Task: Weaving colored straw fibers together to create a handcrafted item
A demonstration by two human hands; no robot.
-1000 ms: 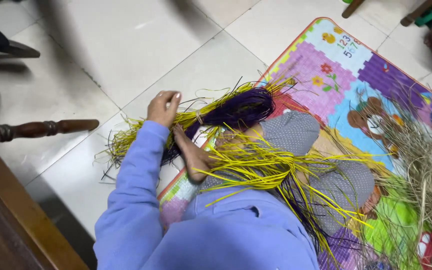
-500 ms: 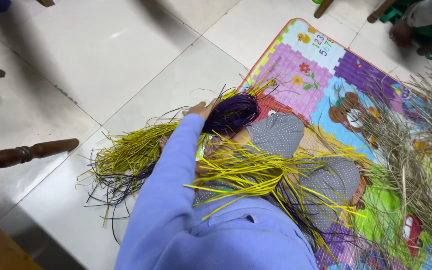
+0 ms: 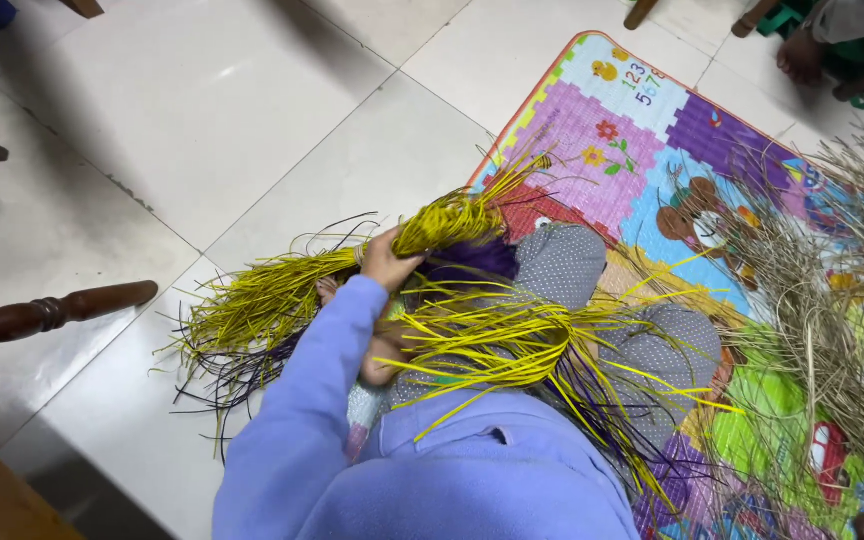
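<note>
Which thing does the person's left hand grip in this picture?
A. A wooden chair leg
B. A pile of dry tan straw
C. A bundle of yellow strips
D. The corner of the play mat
C: the left hand closes around the bundle of yellow strips, which fans out over the tiled floor, apart from the wooden chair leg.

Bare white tiled floor (image 3: 202, 120) lay open to the left. A turned dark wooden chair leg (image 3: 52, 312) jutted into it low down. To the right, a heap of dry straw-coloured fibres (image 3: 832, 290) crowded the colourful foam play mat (image 3: 642, 140).
</note>
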